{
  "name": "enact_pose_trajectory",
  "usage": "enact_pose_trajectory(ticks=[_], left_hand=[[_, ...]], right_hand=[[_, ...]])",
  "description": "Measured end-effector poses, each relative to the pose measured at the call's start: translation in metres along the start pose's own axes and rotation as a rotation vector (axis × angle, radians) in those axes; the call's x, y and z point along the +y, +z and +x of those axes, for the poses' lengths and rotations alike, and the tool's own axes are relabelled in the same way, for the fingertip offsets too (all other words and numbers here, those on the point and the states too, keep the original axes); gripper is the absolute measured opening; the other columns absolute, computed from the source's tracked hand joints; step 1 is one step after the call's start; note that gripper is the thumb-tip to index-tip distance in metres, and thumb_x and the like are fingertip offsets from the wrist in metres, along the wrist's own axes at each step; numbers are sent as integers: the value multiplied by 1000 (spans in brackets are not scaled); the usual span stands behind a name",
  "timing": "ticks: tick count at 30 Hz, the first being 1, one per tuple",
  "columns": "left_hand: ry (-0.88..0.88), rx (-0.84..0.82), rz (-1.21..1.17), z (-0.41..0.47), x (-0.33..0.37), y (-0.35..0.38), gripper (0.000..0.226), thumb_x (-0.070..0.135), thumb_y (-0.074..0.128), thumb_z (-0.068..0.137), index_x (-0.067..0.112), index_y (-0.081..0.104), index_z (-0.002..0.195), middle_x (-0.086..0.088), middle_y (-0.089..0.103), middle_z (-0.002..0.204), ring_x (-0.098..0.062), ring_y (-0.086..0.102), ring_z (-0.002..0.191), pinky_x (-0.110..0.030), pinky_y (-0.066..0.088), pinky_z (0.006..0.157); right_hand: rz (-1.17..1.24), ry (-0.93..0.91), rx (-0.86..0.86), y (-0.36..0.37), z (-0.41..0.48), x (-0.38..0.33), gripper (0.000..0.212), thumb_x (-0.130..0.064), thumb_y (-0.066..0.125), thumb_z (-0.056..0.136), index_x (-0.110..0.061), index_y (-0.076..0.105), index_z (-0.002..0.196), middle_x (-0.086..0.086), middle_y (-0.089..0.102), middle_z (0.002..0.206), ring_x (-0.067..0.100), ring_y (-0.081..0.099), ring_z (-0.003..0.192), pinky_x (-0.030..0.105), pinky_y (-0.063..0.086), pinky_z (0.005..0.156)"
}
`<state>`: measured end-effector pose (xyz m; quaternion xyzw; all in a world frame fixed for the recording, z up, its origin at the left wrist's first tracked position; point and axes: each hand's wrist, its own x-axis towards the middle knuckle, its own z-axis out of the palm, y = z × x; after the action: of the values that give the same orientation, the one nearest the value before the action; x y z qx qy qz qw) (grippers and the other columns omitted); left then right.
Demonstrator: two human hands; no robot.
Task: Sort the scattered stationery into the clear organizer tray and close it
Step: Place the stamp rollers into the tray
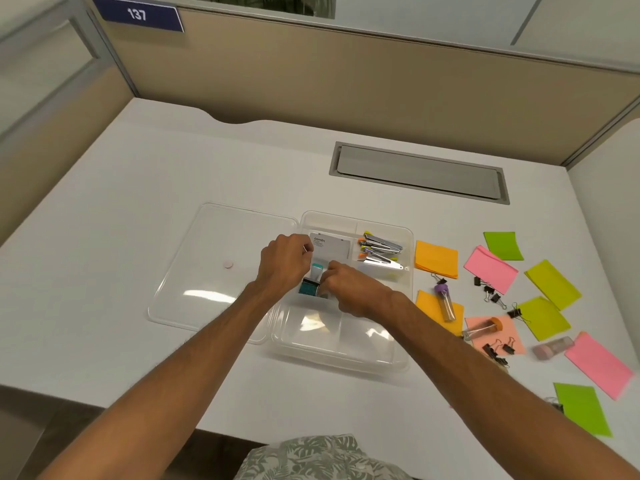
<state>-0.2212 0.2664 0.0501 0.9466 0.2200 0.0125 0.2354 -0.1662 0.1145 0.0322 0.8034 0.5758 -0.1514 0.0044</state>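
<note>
Tray [408, 237] (three staplers [381, 251] inside): both hands' fingers [327, 271] pinch one teal stamp [310, 284].

Glossy clear plastic tray [408, 258] holds shiny metal staplers [381, 251]; matt paper notes [436, 259] lie on the smooth white desk [173, 161].

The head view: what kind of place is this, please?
Probably an office cubicle. A white desk is enclosed by beige partition panels, one bearing a blue number plate reading 137, and a grey cable hatch is set into the desktop.
</note>
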Motion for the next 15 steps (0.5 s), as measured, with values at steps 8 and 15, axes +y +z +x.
enact_pose_trajectory(ticks=[8, 15], left_hand=[[46, 22, -98, -1, 37, 12, 21, 29, 60, 93, 17, 68, 108, -2, 73, 101, -19, 67, 84, -32, 56, 82], [102, 24, -180, -11, 100, 34, 16, 26, 58, 88, 23, 69, 99, 6, 74, 89, -19, 66, 87, -33, 53, 76]], right_hand=[[182, 128, 348, -6, -33, 19, 23, -3, 63, 82, -12, 72, 100, 7, 70, 92, 26, 54, 85, 41, 49, 75], [340, 584, 589, 5, -101, 70, 19, -17, 59, 89, -16, 68, 105, 6, 68, 99, 29, 59, 96, 39, 51, 74]])
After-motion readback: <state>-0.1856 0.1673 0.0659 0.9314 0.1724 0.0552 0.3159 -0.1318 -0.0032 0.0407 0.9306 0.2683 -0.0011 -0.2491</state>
